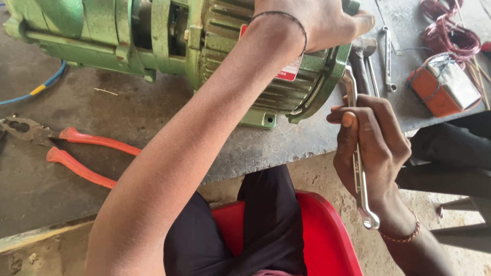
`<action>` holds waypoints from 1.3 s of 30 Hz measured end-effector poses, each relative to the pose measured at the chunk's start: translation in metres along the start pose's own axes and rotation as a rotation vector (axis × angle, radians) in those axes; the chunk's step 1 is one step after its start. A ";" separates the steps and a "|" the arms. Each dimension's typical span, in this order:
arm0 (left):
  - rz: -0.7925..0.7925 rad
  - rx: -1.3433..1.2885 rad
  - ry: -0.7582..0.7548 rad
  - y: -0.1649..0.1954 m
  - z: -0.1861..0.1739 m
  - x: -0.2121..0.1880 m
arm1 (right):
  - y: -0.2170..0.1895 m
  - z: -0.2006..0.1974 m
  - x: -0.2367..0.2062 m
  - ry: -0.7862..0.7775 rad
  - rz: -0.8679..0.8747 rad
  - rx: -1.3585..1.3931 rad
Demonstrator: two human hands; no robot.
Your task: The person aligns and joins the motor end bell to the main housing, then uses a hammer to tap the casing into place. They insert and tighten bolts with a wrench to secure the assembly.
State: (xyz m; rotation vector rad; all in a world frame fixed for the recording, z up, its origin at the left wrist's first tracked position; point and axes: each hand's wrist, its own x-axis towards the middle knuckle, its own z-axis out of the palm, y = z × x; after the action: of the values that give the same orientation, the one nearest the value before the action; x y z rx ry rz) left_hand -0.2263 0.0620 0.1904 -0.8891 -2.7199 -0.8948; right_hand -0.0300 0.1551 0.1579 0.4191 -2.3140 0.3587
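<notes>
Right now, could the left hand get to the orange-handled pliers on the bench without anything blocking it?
Probably yes. The left hand rests on the green motor, holding nothing, and the pliers lie in the open on the bench beside that forearm. The right hand holds a spanner, well clear.

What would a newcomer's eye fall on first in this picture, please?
First the green motor on the grey bench, with the left hand resting on its end. Next the right hand, gripping a spanner set against the motor's rim. The orange-handled pliers lie at the left of the bench.
</notes>
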 end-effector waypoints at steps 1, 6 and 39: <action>0.012 0.026 0.048 0.000 0.001 0.000 | 0.001 0.001 -0.001 0.006 -0.003 0.002; -0.008 0.011 0.035 0.000 0.004 0.000 | 0.010 0.010 -0.010 0.047 -0.017 0.031; -0.112 0.189 -0.230 0.016 -0.032 -0.011 | 0.155 0.033 -0.005 -0.350 0.634 0.344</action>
State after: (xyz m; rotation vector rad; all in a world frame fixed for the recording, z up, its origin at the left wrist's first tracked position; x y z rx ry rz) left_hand -0.2097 0.0482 0.2207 -0.8573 -3.0136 -0.5704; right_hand -0.1093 0.2844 0.1116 -0.1221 -2.6963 1.0732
